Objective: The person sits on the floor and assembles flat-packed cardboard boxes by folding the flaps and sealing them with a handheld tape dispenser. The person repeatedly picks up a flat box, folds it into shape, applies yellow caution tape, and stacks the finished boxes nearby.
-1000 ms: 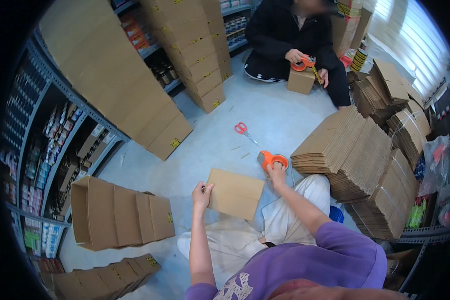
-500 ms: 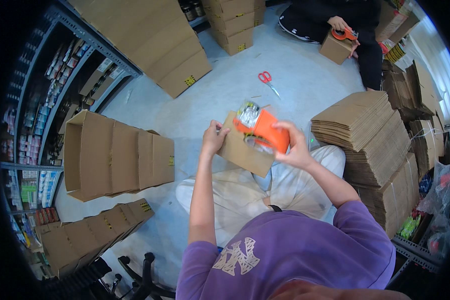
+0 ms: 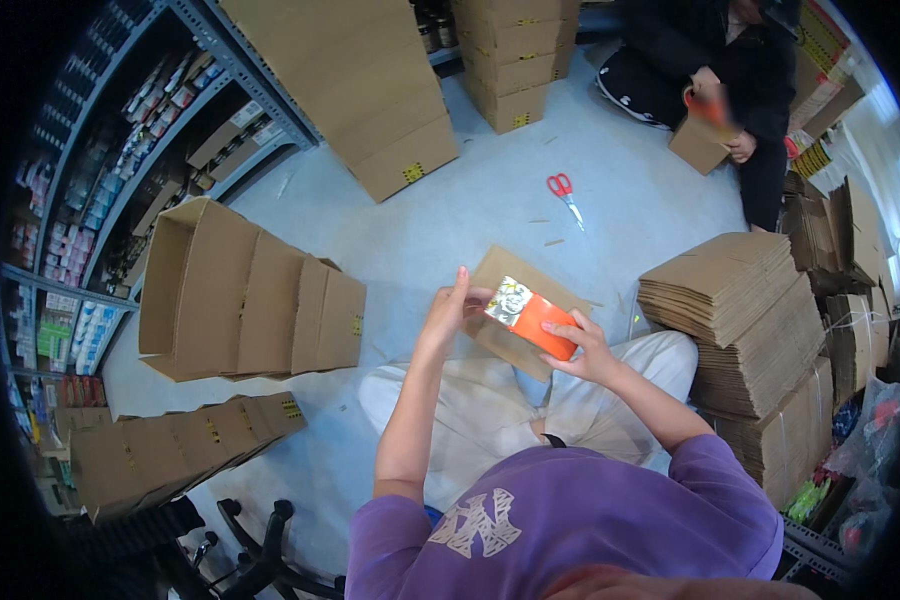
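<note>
My right hand [image 3: 587, 349] grips an orange tape dispenser [image 3: 547, 326] by its body, fingers wrapped round it. A shiny, patterned silver-and-yellow part [image 3: 509, 301] shows at its front end. Beneath the dispenser is a small brown cardboard box [image 3: 498, 264], in front of my crossed legs. My left hand [image 3: 448, 318] is at the box's left side, one finger pointing up and the others reaching toward the dispenser's front. Those fingers look apart; their tips are partly hidden. Red-handled scissors [image 3: 567, 200] lie on the floor beyond.
Stacked flat cardboard [image 3: 720, 285] stands at right. Nested open cartons [image 3: 260, 300] and another carton row [image 3: 185, 445] are at left, near stocked shelves [image 3: 135, 130] and a chair base [image 3: 270, 555]. At upper right, a person [image 3: 705, 60] handles a small box [image 3: 700, 145].
The dispenser has turned so its orange top faces up, and its patterned end points left toward my left hand. My left hand's finger has risen from the box edge. The whole view has shifted.
</note>
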`<state>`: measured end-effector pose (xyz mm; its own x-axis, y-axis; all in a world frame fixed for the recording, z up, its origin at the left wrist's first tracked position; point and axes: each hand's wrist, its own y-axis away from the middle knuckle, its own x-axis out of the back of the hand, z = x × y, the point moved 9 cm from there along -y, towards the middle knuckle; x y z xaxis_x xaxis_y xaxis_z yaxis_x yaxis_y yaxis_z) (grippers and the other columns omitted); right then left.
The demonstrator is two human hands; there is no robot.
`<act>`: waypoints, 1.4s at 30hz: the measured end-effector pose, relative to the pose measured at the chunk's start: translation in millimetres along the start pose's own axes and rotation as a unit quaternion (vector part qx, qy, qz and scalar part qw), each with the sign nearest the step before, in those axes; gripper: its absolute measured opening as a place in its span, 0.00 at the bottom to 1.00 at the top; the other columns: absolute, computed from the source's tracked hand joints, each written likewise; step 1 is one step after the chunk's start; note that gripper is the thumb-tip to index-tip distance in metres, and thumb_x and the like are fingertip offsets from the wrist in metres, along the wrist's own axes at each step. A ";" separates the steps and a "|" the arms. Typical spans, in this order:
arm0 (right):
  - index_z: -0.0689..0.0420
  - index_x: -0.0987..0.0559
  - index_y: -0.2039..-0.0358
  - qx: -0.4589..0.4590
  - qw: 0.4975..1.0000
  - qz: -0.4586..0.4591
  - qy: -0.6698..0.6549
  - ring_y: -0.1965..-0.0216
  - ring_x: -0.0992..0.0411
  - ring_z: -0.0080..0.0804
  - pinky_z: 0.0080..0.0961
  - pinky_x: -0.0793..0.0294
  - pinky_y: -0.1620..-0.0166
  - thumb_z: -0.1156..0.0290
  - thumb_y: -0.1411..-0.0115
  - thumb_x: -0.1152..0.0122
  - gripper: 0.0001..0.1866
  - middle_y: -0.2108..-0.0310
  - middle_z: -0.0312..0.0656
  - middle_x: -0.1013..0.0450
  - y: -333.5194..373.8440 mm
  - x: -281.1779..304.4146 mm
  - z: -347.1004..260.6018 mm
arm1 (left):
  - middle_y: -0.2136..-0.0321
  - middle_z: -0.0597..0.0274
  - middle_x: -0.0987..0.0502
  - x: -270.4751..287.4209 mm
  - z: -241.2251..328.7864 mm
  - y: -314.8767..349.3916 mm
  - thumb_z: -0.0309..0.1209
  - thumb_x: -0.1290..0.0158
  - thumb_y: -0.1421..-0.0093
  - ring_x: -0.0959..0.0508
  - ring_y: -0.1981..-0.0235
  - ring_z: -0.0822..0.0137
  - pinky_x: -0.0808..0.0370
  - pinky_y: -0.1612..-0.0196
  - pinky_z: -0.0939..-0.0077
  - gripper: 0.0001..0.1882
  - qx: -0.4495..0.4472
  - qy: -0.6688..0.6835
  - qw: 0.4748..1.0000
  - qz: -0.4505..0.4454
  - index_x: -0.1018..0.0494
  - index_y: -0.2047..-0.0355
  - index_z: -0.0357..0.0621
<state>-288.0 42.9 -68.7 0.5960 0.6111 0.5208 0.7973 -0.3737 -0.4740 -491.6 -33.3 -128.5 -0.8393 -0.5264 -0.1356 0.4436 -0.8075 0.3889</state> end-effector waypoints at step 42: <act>0.55 0.20 0.60 -0.213 0.908 -0.302 0.199 0.72 0.27 0.53 0.43 0.25 0.68 0.64 0.49 0.39 0.16 0.75 0.57 0.27 7.6 36.0 -18.8 | 0.49 0.39 0.33 -67.3 -3.3 -45.1 0.56 0.60 0.37 0.25 0.57 0.42 0.28 0.56 0.51 0.35 -0.063 -0.633 0.750 0.184 0.49 0.34 0.59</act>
<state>-258.6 48.9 -40.2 -0.0414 0.5259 0.8495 0.9044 -0.3417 0.2556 -454.1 37.7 -140.0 -0.2438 -0.1104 0.9635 0.6778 -0.7299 0.0879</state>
